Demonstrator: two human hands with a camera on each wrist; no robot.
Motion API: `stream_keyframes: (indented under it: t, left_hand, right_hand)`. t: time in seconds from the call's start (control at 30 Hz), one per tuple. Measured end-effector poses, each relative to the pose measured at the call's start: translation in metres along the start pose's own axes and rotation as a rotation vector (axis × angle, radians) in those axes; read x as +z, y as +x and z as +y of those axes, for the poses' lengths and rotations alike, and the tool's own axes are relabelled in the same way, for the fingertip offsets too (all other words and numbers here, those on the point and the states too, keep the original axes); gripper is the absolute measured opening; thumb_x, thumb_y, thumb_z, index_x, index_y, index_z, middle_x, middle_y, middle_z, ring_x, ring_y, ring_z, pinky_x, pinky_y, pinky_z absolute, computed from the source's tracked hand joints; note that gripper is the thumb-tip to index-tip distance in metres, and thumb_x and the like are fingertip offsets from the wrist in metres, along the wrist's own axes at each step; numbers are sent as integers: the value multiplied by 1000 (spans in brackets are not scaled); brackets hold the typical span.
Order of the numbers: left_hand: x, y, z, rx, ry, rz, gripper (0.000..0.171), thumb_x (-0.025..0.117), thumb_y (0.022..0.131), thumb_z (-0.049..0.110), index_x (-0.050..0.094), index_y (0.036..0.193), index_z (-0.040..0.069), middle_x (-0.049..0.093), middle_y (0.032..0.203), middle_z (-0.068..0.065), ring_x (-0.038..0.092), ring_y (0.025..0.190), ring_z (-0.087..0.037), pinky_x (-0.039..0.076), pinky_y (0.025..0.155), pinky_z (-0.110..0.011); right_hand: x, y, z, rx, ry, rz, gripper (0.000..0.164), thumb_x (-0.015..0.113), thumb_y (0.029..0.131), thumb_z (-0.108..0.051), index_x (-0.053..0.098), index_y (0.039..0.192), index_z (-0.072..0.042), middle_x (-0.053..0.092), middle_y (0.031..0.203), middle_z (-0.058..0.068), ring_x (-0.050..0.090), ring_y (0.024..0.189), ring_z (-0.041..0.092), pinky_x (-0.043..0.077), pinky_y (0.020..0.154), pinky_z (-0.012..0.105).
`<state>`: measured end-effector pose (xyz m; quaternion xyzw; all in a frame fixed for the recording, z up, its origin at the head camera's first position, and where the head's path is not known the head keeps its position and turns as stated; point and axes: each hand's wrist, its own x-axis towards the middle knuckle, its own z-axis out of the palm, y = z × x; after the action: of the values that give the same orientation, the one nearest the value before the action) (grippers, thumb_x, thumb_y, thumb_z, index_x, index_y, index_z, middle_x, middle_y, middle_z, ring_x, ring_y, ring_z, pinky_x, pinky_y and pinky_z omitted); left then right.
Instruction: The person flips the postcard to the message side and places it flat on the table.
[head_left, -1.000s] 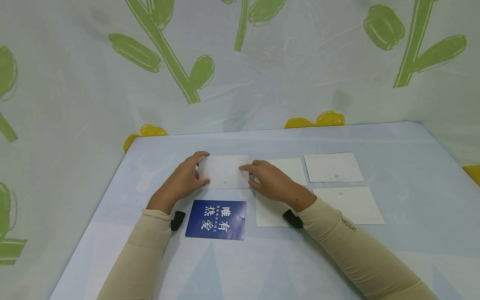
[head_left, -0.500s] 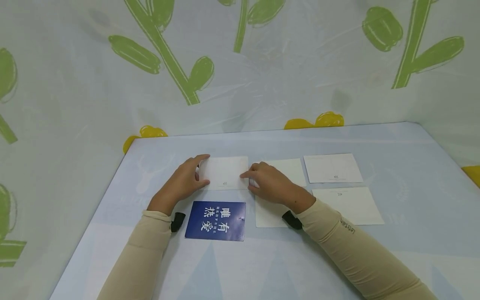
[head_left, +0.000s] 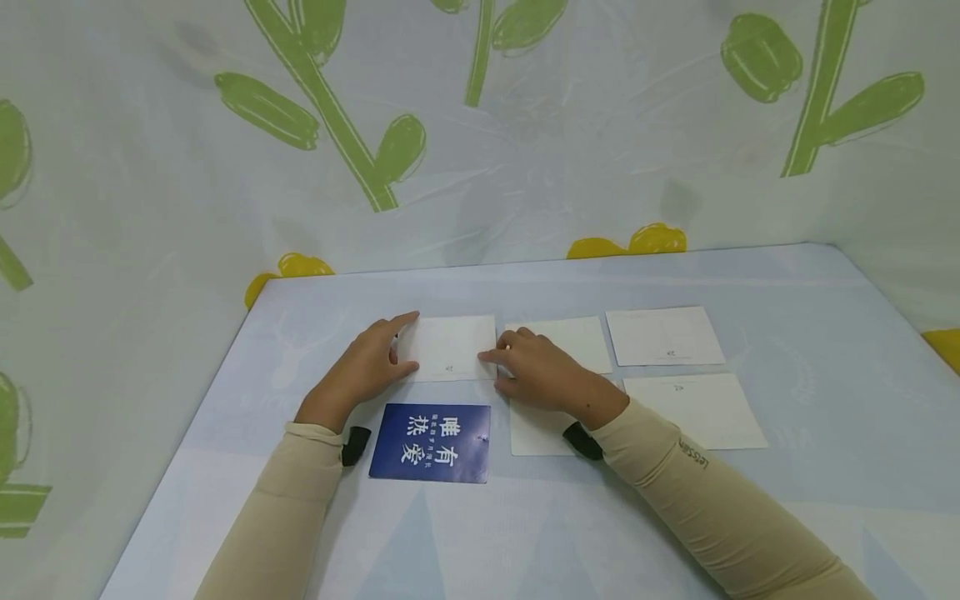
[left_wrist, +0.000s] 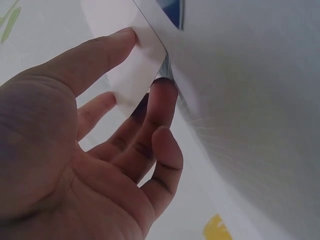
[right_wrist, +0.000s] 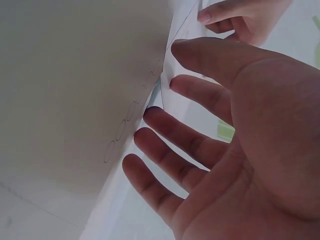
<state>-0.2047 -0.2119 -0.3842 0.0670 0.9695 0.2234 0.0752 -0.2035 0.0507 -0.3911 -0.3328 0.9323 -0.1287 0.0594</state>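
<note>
A white postcard (head_left: 450, 348) with a small grey mark lies face up between both hands. At its left end, my left hand (head_left: 362, 362) holds it, thumb on the top near the near corner and index finger by the far corner. In the left wrist view, another fingertip of the left hand (left_wrist: 145, 150) goes into shadow at the card's edge. My right hand (head_left: 551, 367) touches the right end with an extended index finger, its thumb close to the near right corner. The other fingers of the right hand (right_wrist: 175, 150) spread loosely in the right wrist view.
A dark blue card (head_left: 430, 443) with white characters lies nearest, below the held postcard. Two pale cards, one a far card (head_left: 577, 342), lie partly under the right hand and forearm. Farther right are an upper white card (head_left: 666, 336) and a lower white card (head_left: 697, 412).
My right index finger has slid slightly toward the near side along the postcard's right end. The postcard looks flatter and has shifted very little. My left hand stays nearly still.
</note>
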Motion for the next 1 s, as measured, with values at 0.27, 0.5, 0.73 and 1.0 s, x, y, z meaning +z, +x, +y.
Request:
stream_keyframes:
  t: [0.27,0.5,0.73,1.0]
  left_hand:
    - [4,0,-4,-13,4,-11,81,79,87,19,36,156,19,56,103,-11,55,84,-22,48,74,-32]
    - [5,-1,-4,-16,-8,-13,76,77,88,19,40,154,18,57,110,-12,54,86,-22,47,75,-32]
    - [2,-3,-5,-27,8,-20,66,75,90,20,46,150,15,57,126,-14,55,86,-22,49,76,-32]
    - [3,-5,-8,-28,16,-25,59,74,91,20,52,145,12,54,135,-17,55,85,-22,48,72,-30]
  right_hand:
    - [3,-1,-1,-22,-45,5,41,66,95,-20,64,136,-17,66,123,10,59,112,27,51,94,40]
    - [5,-2,-1,-32,-61,17,42,67,95,-22,63,137,-18,65,122,9,58,112,26,51,93,40]
    - [4,-2,-3,-44,-53,16,43,68,94,-23,63,137,-18,64,123,9,57,113,26,50,94,41]
    - [4,0,-7,-51,-60,12,41,67,95,-22,64,135,-18,65,122,9,57,112,26,51,92,41]
